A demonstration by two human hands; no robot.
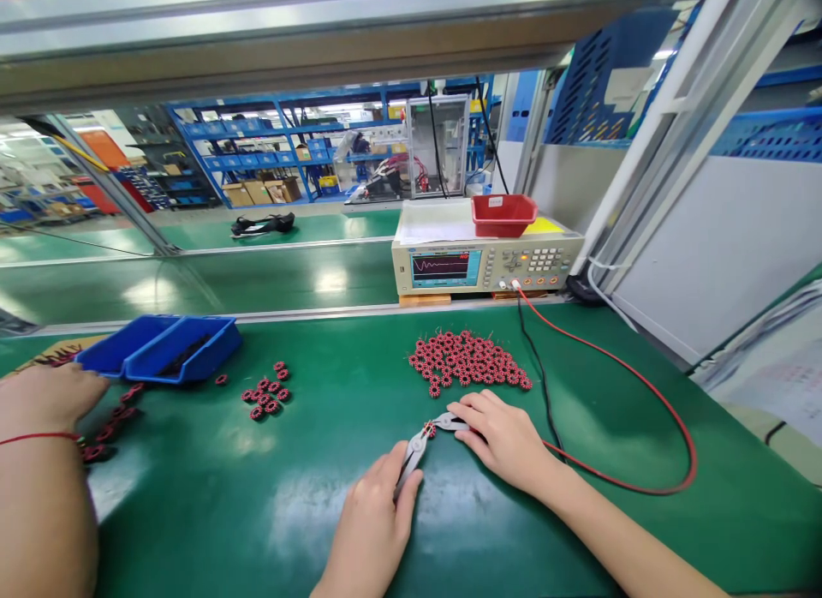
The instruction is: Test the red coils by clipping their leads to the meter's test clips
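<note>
My left hand [376, 508] is closed around a grey test clip [416, 448], its jaws pointing up and to the right. My right hand [504, 433] grips a second grey test clip [448, 421] from the right side. Between the tips of both clips sits one small red-and-black toroidal coil [431, 430], touched by the jaws; which wire end each jaw bites is too small to tell. Just beyond lies a wide pile of similar coils [466, 358], some with thin wire ends sticking up.
A tester [443, 268] showing a waveform and red letters stands behind, with a red tray [504, 215] on top. Its red cable [690, 461] and black cable [536, 358] cross the bench. Leftward are loose coils [263, 397], blue bins [183, 349] and a co-worker's arm [48, 469].
</note>
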